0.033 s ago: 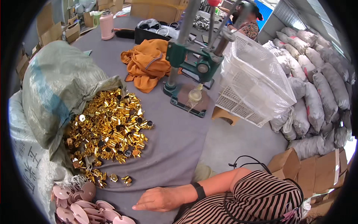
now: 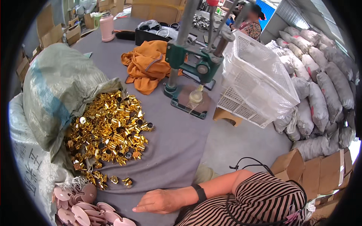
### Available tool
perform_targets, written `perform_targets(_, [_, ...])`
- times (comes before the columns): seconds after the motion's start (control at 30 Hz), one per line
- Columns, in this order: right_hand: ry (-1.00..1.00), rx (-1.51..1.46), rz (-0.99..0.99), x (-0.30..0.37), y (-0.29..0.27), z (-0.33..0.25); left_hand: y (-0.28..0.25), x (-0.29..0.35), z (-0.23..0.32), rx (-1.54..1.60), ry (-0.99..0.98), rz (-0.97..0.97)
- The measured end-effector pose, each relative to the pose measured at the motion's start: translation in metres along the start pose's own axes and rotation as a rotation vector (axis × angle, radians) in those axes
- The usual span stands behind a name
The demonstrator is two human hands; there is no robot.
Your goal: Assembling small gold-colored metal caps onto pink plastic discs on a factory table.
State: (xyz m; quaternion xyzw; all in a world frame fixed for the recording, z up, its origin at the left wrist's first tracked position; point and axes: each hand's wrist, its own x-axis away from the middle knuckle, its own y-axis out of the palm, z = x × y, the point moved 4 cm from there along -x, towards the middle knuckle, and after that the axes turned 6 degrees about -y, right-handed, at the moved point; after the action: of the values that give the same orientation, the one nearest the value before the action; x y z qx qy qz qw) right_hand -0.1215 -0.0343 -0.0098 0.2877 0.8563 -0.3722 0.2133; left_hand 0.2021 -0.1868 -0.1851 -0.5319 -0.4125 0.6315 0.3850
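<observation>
My right hand (image 2: 160, 200) lies palm down on the grey cloth (image 2: 177, 143) at the lower middle. Its fingers point left, loosely extended, and nothing shows in them. A dark band (image 2: 199, 193) circles the wrist. Left of the fingertips is a pile of flat pink discs (image 2: 81, 214). Farther up, a heap of shiny gold metal parts (image 2: 109, 132) spills from the mouth of a pale green woven sack (image 2: 56, 83). A few gold pieces (image 2: 127, 182) sit apart, near the hand. My left hand is out of view.
A green hand press (image 2: 192, 71) stands beyond the hand, beside a crumpled orange cloth (image 2: 149, 64). Right of it is a white plastic crate (image 2: 256, 79) wrapped in film. Stacked sacks (image 2: 316, 86) and cardboard boxes (image 2: 320, 173) fill the right. A person (image 2: 252, 24) is at the back.
The whole view shifts very slightly. My right hand stays in the same place on the cloth, and the gold parts and discs lie unchanged.
</observation>
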Motion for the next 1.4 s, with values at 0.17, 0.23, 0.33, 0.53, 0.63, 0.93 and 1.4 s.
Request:
perform_targets(0.17, [-0.046,0.025,0.016,0.0,0.004,-0.002,-0.064,0.046,-0.023,-0.066,-0.084,0.009])
perform_targets(0.23, [-0.054,0.044,0.028,0.003,0.004,-0.003,-0.086,0.058,-0.021,-0.079,-0.108,0.02])
perform_targets(0.33, [-0.117,0.048,0.086,0.003,0.002,-0.007,-0.115,0.078,-0.018,-0.1,-0.149,0.031])
perform_targets(0.53, [-0.127,0.079,0.136,0.004,0.005,-0.003,-0.157,0.125,-0.011,-0.134,-0.262,0.04])
perform_targets(0.63, [-0.127,0.092,0.133,0.005,0.013,-0.004,-0.17,0.147,-0.007,-0.142,-0.32,0.035])
perform_targets(0.93, [-0.148,0.138,0.185,0.008,0.002,0.0,-0.27,0.306,-0.004,0.137,-0.546,0.074])
perform_targets(1.4, [0.234,0.643,0.437,0.009,-0.148,0.078,-0.267,0.296,0.02,0.425,-0.786,0.465])
